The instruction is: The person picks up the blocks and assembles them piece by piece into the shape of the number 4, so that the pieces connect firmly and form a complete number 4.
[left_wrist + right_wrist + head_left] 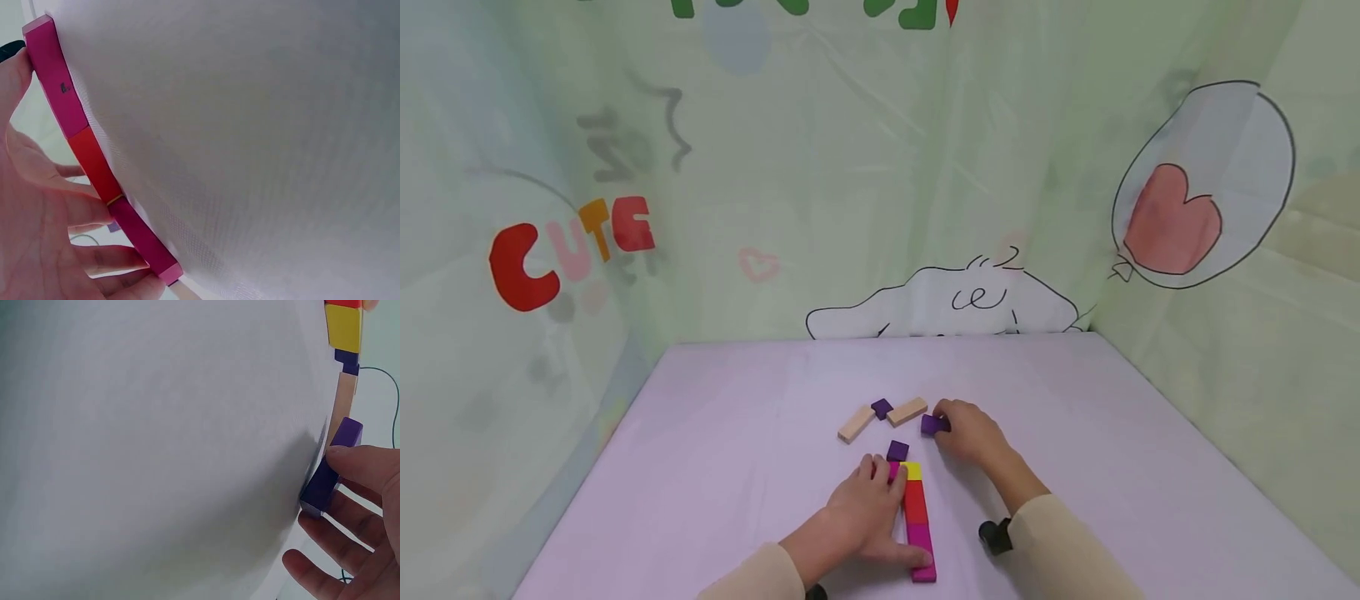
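Right hand (369, 506) holds the purple block (328, 472) in a narrow pinch, thumb on one side, fingers on the other; cannot tell whether its underside touches the table. Block sits to the right of the tan pieces, beyond the row. Left hand (867, 512) spread wide along the row: thumb at the near magenta block (919, 536), fingertips against the far magenta block (144, 237). Between thumb and fingers: red block (914, 502), then yellow block (913, 472).

Right-wrist view gives the purple block's length; from the head, fingers cover one end. Left-wrist view shows the far magenta block as a long bar, mostly hidden from above, plus a small dark mark on the near magenta one.

Just past the row, a dark purple piece (898, 451). Farther out, a dark purple cube (882, 408) between the left tan block (856, 424) and the right tan block (907, 412), both set at a slant.

Table (760, 392) pale lilac, fine weave in the wrist views. Pale green curtain (887, 183) around it, printed with coloured letters and a balloon (1210, 183) bearing a heart.

Forearms enter from the lower corners in beige sleeves (1067, 542); right reaches farther out, back of hand up; left thumb stretched sideways to the right
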Demonstrator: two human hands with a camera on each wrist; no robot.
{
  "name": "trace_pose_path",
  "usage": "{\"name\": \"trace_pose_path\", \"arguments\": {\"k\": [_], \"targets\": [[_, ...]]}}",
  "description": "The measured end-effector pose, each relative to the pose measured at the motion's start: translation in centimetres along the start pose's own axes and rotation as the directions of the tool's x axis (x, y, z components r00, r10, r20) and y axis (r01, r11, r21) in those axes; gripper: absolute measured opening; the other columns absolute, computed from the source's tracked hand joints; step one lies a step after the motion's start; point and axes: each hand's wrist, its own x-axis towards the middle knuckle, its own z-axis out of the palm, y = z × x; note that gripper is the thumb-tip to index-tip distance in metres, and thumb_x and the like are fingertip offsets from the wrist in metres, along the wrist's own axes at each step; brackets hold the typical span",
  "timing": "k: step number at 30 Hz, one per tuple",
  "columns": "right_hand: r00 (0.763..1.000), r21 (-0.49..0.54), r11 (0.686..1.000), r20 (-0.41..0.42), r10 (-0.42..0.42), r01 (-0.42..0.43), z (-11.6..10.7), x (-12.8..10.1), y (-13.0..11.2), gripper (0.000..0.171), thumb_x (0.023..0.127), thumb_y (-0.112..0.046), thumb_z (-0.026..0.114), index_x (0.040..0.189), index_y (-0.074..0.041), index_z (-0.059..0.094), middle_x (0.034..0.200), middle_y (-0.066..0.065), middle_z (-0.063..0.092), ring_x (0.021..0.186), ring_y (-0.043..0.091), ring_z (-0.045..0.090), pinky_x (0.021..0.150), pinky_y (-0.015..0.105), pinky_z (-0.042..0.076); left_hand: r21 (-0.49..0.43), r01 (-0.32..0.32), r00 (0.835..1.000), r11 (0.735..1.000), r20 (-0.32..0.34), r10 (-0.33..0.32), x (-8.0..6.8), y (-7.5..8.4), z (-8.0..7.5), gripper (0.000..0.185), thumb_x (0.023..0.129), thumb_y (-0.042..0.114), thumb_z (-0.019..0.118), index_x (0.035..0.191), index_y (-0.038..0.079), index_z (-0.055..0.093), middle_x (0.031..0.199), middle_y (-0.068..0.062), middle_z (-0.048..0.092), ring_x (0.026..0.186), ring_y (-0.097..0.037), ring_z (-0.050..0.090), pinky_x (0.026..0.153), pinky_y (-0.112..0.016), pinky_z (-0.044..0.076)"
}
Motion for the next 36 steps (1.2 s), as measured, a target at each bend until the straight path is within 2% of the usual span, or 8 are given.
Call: {"name": "trace_pose_path", "arguments": {"k": [6, 12, 21, 30, 36], "targets": [[1.0, -0.018, 1.0, 0.027, -0.005, 0.005, -0.8, -0.7, 0.0, 0.03, 0.089, -0.012, 0.078, 0.117, -0.005, 0.07, 0.105, 0.011, 0.071, 0.096, 0.025, 0.065, 0.095, 0.049, 0.058, -0.01, 0.002, 1.0, 1.0, -0.005, -0.002, 0.1, -0.1, 0.3, 0.106, 0.077, 0.09, 0.054, 0.158, 0.023, 0.041, 0.156, -0.008, 0.045, 0.143, -0.029, 0.044, 0.106, -0.037, 0.054], [0.997, -0.016, 1.0, 0.075, -0.023, 0.025, -1.1, -1.5, -0.6, 0.029, 0.089, -0.013, 0.078, 0.117, -0.008, 0.069, 0.102, 0.006, 0.069, 0.094, 0.02, 0.062, 0.094, 0.046, 0.058, -0.017, 0.003, 1.0, 1.0, 0.005, -0.003, 0.0, -0.2, 0.3, 0.107, 0.077, 0.09, 0.053, 0.159, 0.023, 0.041, 0.157, -0.009, 0.044, 0.144, -0.03, 0.044, 0.108, -0.039, 0.053], [0.996, -0.023, 0.999, 0.078, -0.045, 0.047, -1.7, -2.8, -1.4, 0.027, 0.087, -0.013, 0.081, 0.111, -0.009, 0.068, 0.097, 0.005, 0.068, 0.089, 0.019, 0.061, 0.09, 0.042, 0.06, -0.014, -0.004, 1.0, 1.0, -0.008, 0.004, -0.1, -0.1, 0.1, 0.108, 0.077, 0.091, 0.053, 0.159, 0.021, 0.041, 0.157, -0.01, 0.044, 0.144, -0.031, 0.044, 0.107, -0.038, 0.053], [0.982, -0.048, 0.997, 0.179, -0.053, 0.063, -1.8, -3.4, -1.6, 0.03, 0.084, -0.015, 0.084, 0.108, -0.011, 0.067, 0.094, 0.003, 0.067, 0.087, 0.018, 0.06, 0.087, 0.041, 0.061, -0.014, -0.002, 1.0, 1.0, -0.007, 0.002, 0.1, -0.1, 0.5, 0.107, 0.077, 0.09, 0.053, 0.159, 0.022, 0.041, 0.157, -0.009, 0.045, 0.143, -0.03, 0.045, 0.106, -0.038, 0.054], [0.976, -0.077, 0.995, 0.212, -0.051, 0.069, -1.7, -3.7, -2.0, 0.027, 0.083, -0.013, 0.084, 0.105, -0.011, 0.068, 0.091, 0.002, 0.065, 0.087, 0.018, 0.059, 0.085, 0.04, 0.06, -0.016, -0.008, 1.0, 1.0, -0.015, 0.008, 0.0, -0.1, 0.4, 0.107, 0.077, 0.09, 0.053, 0.158, 0.022, 0.042, 0.156, -0.01, 0.046, 0.142, -0.031, 0.045, 0.106, -0.038, 0.054]]}}
